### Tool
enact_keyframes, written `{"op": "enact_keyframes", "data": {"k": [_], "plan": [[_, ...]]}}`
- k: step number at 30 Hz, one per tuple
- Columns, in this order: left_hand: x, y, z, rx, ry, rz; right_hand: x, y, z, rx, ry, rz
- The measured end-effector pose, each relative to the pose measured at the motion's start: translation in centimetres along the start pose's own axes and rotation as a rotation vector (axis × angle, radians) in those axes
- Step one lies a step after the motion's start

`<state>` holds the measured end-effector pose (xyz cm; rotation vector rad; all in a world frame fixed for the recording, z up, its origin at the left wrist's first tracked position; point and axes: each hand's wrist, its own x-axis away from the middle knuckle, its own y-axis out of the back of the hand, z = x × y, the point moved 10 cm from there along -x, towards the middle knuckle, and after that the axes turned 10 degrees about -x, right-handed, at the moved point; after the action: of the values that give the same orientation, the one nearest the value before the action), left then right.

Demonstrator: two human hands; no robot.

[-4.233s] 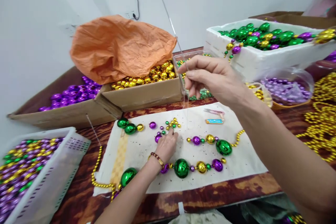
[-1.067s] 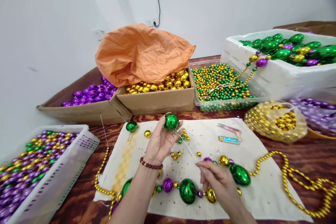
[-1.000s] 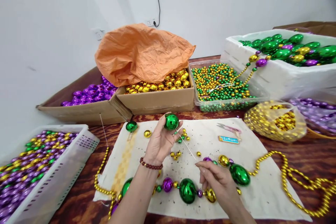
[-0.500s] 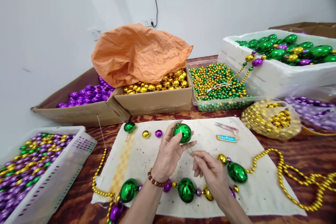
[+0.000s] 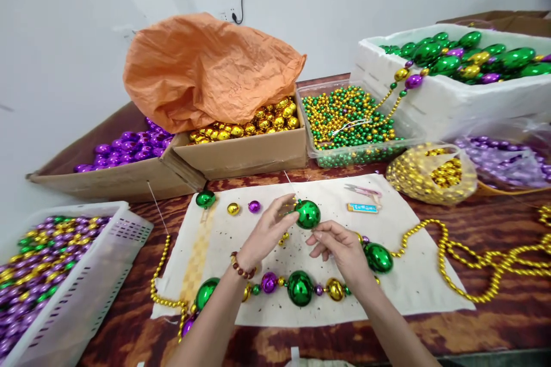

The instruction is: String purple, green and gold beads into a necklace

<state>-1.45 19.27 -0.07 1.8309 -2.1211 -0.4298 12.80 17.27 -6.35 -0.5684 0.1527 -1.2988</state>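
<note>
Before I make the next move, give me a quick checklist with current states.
1. Both hands at the green ball: ok; left hand at its left edge, right hand by its lower right edge.
2. Grip firm: cannot tell from this angle.
3. Thin needle right through the ball: cannot tell; it shows beyond the upper left side, but the ball hides the rest.
4. Snips away from both hands: ok, lying on the cloth.
5. Loose purple bead and gold bead uncovered: ok.
6. Front bead strand fully visible: not ok; the forearms hide parts.
</note>
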Motion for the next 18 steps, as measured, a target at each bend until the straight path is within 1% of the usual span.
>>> {"op": "enact_keyframes", "data": {"k": [2,4,5,7,9,11,13,16,18], "plan": [[0.4,1.7,1.3,-0.321,-0.046,-0.068,0.0,0.8,0.2,-0.003,0.009,-0.024],[1.0,2.9,2.9,-0.586,-0.061,-0.096,0.2,1.7,0.2,0.008,0.014,-0.043],[1.3,3.4,3.6,-0.676,-0.056,-0.103,0.3,2.2,0.2,0.017,0.017,-0.051],[1.9,4.5,4.6,-0.789,-0.039,-0.140,0.4,3.0,0.1,0.035,0.023,-0.066],[2.2,5.1,4.8,-0.867,-0.039,-0.179,0.5,3.4,0.0,0.048,0.022,-0.080],[1.9,4.9,4.8,-0.936,-0.067,-0.179,0.6,3.5,-0.1,0.054,0.018,-0.082],[1.3,4.0,5.0,-0.997,-0.090,-0.147,0.7,3.3,-0.1,0.059,0.014,-0.072],[0.5,2.9,6.4,-1.079,-0.066,-0.079,0.8,3.2,-0.3,0.070,0.010,-0.060],[0.3,2.5,7.3,-1.118,-0.036,-0.057,0.9,3.4,-0.4,0.075,0.009,-0.064]]}}
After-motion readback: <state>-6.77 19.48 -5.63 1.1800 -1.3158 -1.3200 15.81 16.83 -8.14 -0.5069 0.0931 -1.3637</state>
